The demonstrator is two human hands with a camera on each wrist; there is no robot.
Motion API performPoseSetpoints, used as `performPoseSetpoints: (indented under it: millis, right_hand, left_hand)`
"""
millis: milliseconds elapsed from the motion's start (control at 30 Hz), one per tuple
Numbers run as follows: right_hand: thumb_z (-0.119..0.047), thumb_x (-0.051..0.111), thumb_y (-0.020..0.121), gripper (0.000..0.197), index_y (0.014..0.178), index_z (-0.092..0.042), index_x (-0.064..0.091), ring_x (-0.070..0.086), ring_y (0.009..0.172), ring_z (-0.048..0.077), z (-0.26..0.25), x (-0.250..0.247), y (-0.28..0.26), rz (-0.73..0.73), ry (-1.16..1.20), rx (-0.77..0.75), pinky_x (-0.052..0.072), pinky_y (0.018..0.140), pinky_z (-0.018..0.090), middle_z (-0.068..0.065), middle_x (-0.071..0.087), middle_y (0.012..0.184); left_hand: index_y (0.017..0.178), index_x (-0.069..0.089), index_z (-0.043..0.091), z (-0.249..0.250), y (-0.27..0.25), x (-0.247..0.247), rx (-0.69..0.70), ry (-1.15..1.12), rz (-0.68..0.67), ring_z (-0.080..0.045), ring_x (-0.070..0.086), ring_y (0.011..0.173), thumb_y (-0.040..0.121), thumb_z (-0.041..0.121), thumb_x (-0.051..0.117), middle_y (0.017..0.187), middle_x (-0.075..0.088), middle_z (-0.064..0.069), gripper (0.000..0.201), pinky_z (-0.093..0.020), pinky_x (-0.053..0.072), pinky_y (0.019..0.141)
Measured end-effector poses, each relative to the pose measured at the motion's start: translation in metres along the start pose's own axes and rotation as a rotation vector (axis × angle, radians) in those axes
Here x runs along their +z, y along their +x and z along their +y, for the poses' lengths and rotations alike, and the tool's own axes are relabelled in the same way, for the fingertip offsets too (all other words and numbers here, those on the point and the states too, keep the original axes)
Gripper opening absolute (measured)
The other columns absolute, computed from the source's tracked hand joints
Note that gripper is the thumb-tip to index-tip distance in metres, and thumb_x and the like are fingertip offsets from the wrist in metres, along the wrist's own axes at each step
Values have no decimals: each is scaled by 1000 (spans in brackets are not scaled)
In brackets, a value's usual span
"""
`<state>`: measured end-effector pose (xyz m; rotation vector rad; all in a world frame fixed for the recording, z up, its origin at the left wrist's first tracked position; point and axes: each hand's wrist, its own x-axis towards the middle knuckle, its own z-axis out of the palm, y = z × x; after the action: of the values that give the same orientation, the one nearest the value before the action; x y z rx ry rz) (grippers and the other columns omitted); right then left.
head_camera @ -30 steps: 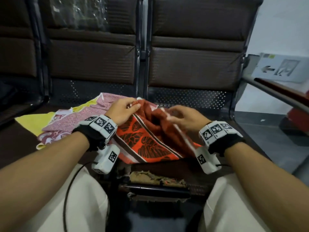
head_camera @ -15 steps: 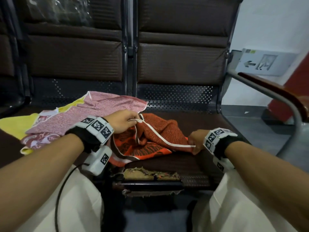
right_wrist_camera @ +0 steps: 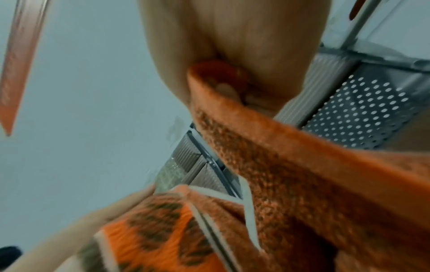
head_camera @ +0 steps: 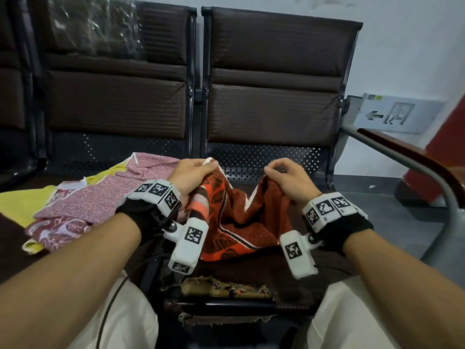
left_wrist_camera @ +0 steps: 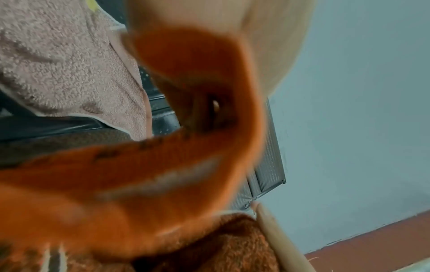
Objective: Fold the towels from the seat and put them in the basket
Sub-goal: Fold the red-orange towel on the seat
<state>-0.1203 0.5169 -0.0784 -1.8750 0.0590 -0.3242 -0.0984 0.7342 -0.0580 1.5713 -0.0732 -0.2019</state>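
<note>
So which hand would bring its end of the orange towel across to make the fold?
Probably the right hand: it pinches the orange towel over bare seat, free to swing toward the left hand beside the pink towel.

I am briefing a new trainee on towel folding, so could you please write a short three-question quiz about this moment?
1. True or false: both hands pinch the orange leaf-patterned terry towel.
2. Which lies nearer the left hand? A. pink speckled towel B. grey arrow sign
3. Fill in: the towel's middle ___ between the left hand and the right hand.

Key: 1 true; 2 A; 3 sags.
</note>
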Motion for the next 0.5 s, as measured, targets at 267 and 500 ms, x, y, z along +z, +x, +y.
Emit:
performPoseSetpoints:
  millis: [267, 500]
  right_hand:
    - [-13, 56, 94, 54, 142, -23, 35, 57, 59, 21, -1, 13, -13, -499, -64, -119, 44, 60, 28, 5, 60, 68]
    - [-18, 63, 90, 20, 70, -16, 64, 55, 56, -6, -5, 20, -13, -444, -114, -94, 42, 58, 11, -15, 62, 57]
  left_hand:
    - [121, 56, -3, 3, -15, -4, -6, 36, -412, -24, 64, 90, 83, -12, 55, 108, 64, -22, 39, -29, 53, 85]
    - [120, 57, 0, 0, -17, -16, 50, 190, -416, -21, 63, 80, 73, -6, 68, 86, 62, -12, 48, -31, 54, 82]
